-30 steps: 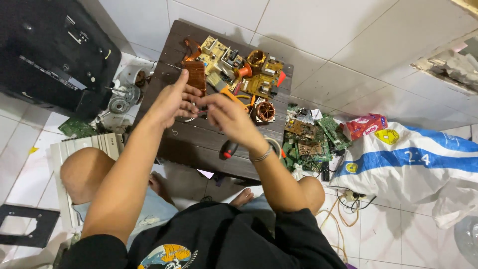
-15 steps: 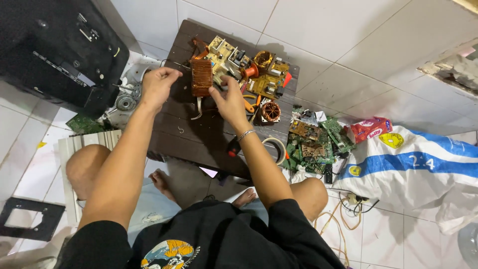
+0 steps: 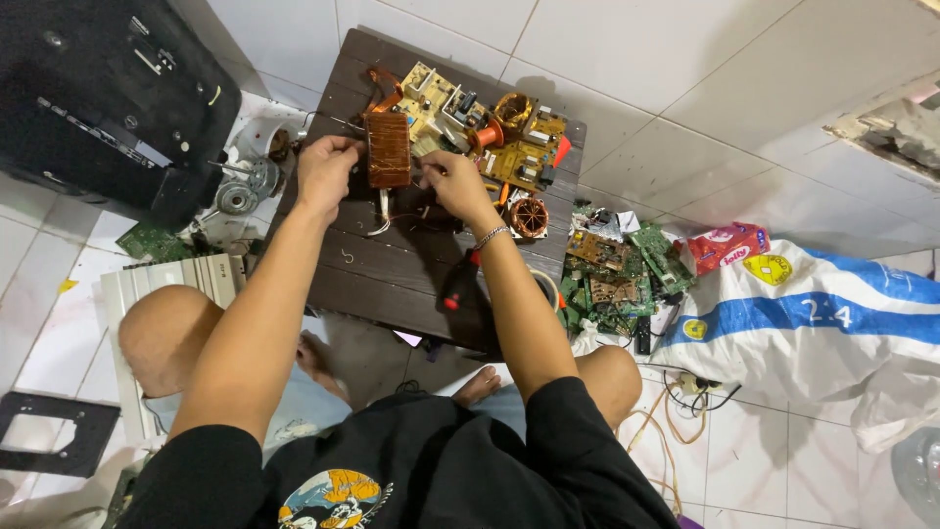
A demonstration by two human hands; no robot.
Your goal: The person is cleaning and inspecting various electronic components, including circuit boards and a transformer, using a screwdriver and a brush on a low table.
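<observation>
Item: copper-wound transformer [image 3: 389, 149], upright on the dark wooden surface [image 3: 392, 274], between both hands. Left hand [image 3: 325, 172]: fingers closed on its left side. Right hand [image 3: 452, 183]: fingers pinched just right of it; contents cannot be told. Steady bracing is advised.

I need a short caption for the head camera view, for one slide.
Seated on a tiled floor, a person grips a copper-wound transformer with the left hand and right hand over a dark wooden table beside circuit boards.
</observation>
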